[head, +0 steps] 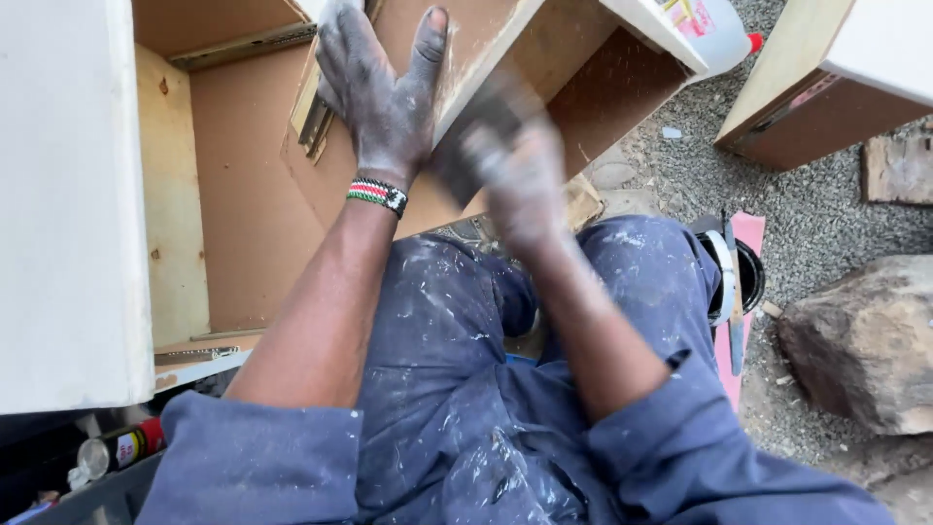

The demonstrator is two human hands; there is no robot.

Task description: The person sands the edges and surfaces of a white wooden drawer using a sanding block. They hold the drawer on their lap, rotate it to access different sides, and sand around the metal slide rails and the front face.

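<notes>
My left hand (374, 92), dusted white and wearing a beaded wristband, lies flat with fingers spread on the side of a wooden drawer (607, 92) that rests tilted across my lap. My right hand (520, 185) is blurred by motion. It grips a dark sanding pad (474, 131) against the drawer's white-painted edge (486, 53). Fine dust hangs around the pad. My legs in paint-flecked blue overalls fill the lower part of the view.
A white cabinet (58, 194) with an open wooden compartment (243, 204) stands at my left. A white plastic bottle (695, 29) and another drawer (836, 83) lie on gravel behind. A black tin (743, 277), a rock (865, 340) and a spray can (121, 447) are nearby.
</notes>
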